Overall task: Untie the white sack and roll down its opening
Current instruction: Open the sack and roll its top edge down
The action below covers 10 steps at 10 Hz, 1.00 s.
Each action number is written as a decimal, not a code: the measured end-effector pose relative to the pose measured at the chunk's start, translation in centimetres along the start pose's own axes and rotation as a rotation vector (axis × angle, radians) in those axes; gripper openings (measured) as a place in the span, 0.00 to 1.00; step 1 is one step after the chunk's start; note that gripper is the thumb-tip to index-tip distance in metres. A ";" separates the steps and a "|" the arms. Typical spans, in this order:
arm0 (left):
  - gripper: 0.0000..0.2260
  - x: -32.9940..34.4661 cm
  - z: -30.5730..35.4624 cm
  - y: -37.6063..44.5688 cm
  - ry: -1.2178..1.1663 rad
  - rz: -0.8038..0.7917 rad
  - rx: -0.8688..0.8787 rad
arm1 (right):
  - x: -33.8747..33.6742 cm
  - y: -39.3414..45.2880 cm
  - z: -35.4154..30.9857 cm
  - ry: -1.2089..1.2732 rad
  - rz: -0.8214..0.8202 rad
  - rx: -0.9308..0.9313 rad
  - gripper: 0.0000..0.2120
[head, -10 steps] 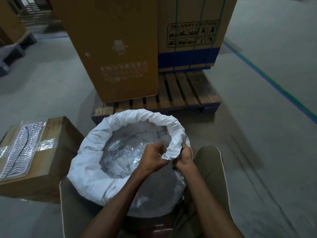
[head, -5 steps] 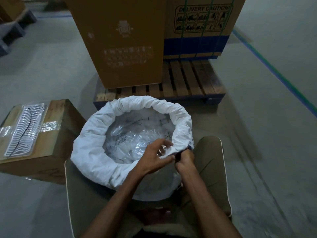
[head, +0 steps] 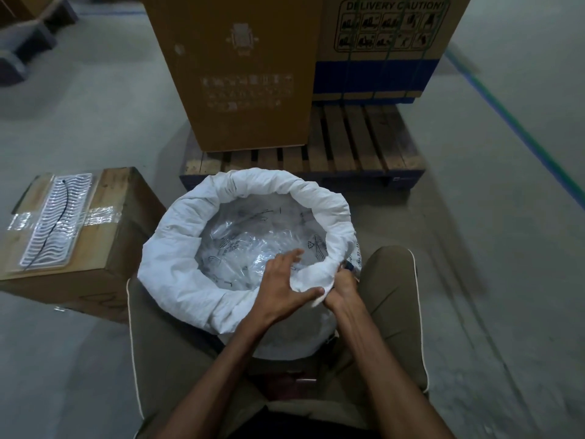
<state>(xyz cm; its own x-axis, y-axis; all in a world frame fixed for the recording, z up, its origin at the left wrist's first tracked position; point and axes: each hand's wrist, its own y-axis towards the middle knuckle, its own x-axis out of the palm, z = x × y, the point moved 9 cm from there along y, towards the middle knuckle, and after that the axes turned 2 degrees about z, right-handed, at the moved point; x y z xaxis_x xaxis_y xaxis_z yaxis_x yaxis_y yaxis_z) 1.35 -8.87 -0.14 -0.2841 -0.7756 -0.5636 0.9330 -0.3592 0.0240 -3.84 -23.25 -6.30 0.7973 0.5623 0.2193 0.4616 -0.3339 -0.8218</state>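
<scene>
The white sack (head: 177, 261) stands between my knees, its mouth wide and its top rolled outward into a thick cuff. Clear plastic packets (head: 253, 245) fill the inside. My left hand (head: 285, 286) rests on the near right part of the cuff, fingers spread over its inner side and thumb pressed on the outer fold. My right hand (head: 343, 288) is just right of it, closed on the same fold from outside. Its fingertips are hidden under the cloth.
A wooden pallet (head: 357, 147) with a tall brown carton (head: 240, 74) and a strapped carton (head: 383, 49) stands just beyond the sack. A taped cardboard box (head: 104, 248) with a blister tray (head: 53, 223) sits to the left. Bare concrete floor (head: 506, 217) lies to the right.
My left hand has spread its fingers over the cuff instead of pinching it. Both hands have pushed the near right fold lower. My view has tilted downward.
</scene>
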 end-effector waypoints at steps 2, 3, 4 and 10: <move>0.21 2.0 0.4 0.0 0.192 -0.139 0.108 | -1.4 0.9 0.6 -0.005 0.023 0.038 0.17; 0.12 1.6 1.4 0.3 0.342 -0.038 0.229 | -1.3 0.8 0.4 0.052 0.142 -0.071 0.24; 0.14 2.7 2.9 0.2 0.495 -0.024 0.401 | -1.2 -0.7 1.1 0.020 0.190 -0.131 0.26; 0.37 0.3 -0.4 -3.1 0.716 -0.265 0.275 | 1.4 1.4 3.3 0.225 -0.083 0.112 0.20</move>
<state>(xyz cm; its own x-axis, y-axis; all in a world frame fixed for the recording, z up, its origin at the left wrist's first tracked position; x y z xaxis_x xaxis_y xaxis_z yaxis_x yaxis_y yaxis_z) -1.52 -7.75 -0.72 -0.1910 -0.1602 -0.9684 0.7403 -0.6714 -0.0349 -3.41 -20.40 -8.87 0.8305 0.3978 0.3899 0.4933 -0.2003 -0.8465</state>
